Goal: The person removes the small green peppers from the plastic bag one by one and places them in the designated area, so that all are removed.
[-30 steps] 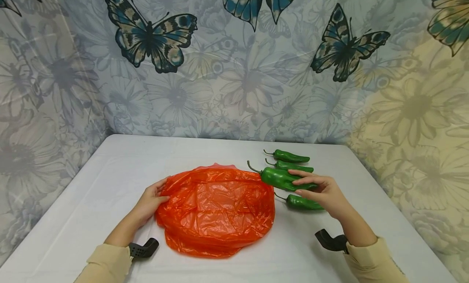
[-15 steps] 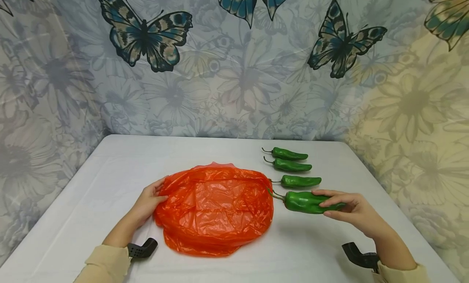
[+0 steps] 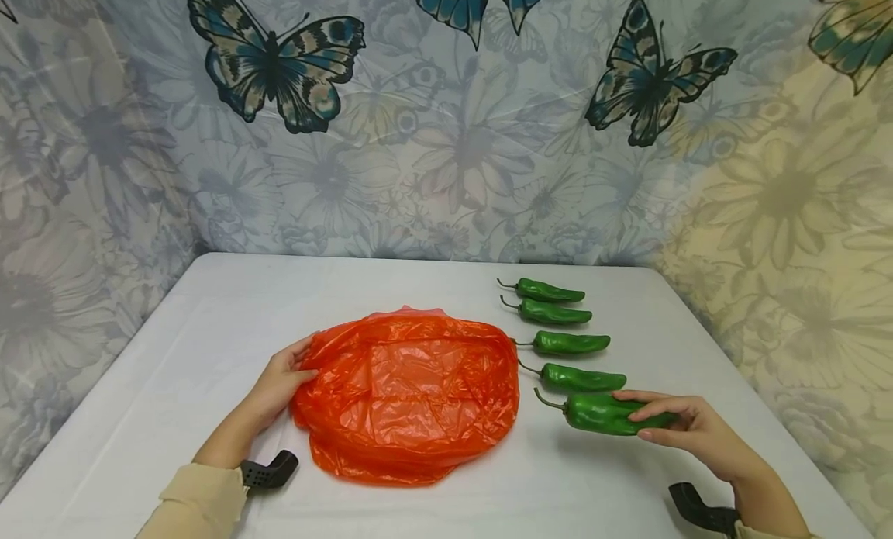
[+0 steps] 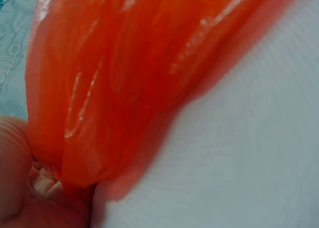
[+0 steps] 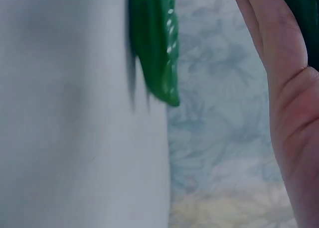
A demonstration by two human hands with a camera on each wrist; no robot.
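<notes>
In the head view my left hand point(image 3: 282, 380) pinches the left edge of a crumpled orange-red plastic bag point(image 3: 412, 403). The left wrist view shows the thin plastic of the bag point(image 4: 114, 88) running down into that hand point(image 4: 30, 188). To the right, my right hand point(image 3: 698, 430) grips the tapered end of a green pepper point(image 3: 600, 413), its stem pointing left. The held pepper is just in front of another green pepper point(image 3: 582, 378). At the right wrist view's edge, part of the held pepper point(image 5: 306, 19) shows beside the hand point(image 5: 294, 103).
Beyond the held pepper, more green peppers form a column: a third pepper point(image 3: 572, 343), then two at the back, a nearer one point(image 3: 554, 312) and a farther one point(image 3: 551, 291). All rest on a white-covered table point(image 3: 160, 415). A butterfly-patterned cloth point(image 3: 474, 159) hangs behind.
My right hand has carried its pepper toward me and to the right, from over the column to its near end. The left hand stays at the bag's edge.
</notes>
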